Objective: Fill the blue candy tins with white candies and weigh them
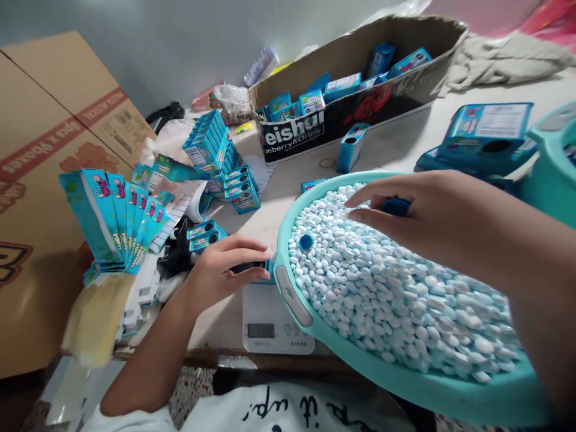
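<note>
My left hand [225, 264] is closed around a small blue candy box [260, 275] at the scale, beside the tub's grey handle. Its fingers hide most of that box. Over the turquoise tub [284, 237], my right hand [405, 201] reaches down with thumb and fingers curled, and a dark blue cap [396, 207] shows in its grip. White and pale blue candies [369, 276] fill the tub, just under those fingertips. Another blue cap [306, 242] lies on the candies near the left rim. The white digital scale [279, 336] is partly under the tub's edge.
Stacked blue boxes [209, 144] and several fanned flat packs [121, 216] stand at left, by a large brown carton [58, 180]. Behind is an open carton [333, 126] of blue boxes, with one box [351, 149] upright before it. A second turquoise tub [546, 162] sits at right.
</note>
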Demonstrator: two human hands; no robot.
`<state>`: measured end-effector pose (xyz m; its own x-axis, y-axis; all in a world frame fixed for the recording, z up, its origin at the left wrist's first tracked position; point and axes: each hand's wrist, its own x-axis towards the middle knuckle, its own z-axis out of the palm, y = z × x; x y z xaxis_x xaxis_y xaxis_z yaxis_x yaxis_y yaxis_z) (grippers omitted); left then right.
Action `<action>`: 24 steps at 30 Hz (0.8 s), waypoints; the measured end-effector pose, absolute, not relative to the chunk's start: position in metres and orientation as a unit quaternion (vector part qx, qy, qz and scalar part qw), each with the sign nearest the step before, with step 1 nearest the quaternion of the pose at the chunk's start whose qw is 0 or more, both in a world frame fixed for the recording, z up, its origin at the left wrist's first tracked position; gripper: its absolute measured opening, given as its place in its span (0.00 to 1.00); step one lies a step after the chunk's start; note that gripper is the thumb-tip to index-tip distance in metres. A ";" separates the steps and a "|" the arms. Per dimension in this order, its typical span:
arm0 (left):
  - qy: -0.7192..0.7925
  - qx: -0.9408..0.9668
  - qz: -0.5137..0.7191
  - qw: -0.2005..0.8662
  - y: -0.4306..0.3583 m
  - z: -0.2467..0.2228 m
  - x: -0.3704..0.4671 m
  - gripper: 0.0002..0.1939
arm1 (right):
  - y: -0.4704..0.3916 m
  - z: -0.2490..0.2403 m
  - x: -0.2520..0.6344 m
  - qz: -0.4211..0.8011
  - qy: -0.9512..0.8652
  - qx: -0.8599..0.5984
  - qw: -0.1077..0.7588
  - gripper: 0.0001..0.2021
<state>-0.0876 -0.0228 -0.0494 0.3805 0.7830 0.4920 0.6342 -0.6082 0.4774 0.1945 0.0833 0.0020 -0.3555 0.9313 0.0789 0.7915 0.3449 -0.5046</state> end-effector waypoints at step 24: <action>0.391 0.916 -0.084 0.041 -0.004 -0.017 0.023 0.09 | 0.095 -0.029 0.217 0.087 -0.858 -0.419 0.285 0.18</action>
